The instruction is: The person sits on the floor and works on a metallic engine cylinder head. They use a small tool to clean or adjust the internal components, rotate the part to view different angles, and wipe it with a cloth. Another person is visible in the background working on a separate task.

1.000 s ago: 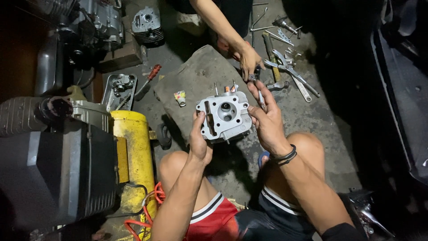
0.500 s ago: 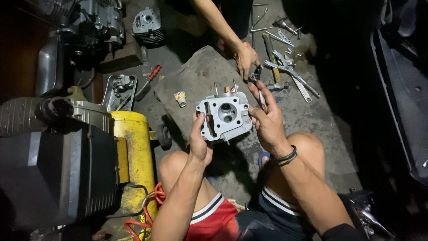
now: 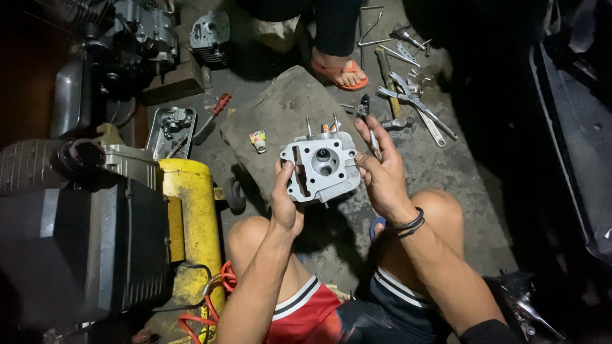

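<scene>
I hold a grey metal engine cylinder head [image 3: 322,167] up over my knees, its round chamber facing me. My left hand [image 3: 285,199] grips its left edge from below. My right hand [image 3: 381,171] supports its right side, fingers spread, with a thin metal tool pinched between the fingers. A black band circles my right wrist. Two studs stick up from the head's top edge.
A grey cloth [image 3: 280,118] with a small colourful piece [image 3: 257,141] lies on the concrete. Wrenches and pliers [image 3: 411,102] are scattered at the back right beside another person's sandalled foot [image 3: 341,70]. A yellow compressor tank [image 3: 194,223], engine parts [image 3: 213,28] and a red-handled screwdriver [image 3: 213,111] are at left.
The other person's hand that reached down by the tools has pulled away out of view; their foot now shows. I still hold the cylinder head with both hands in about the same place.
</scene>
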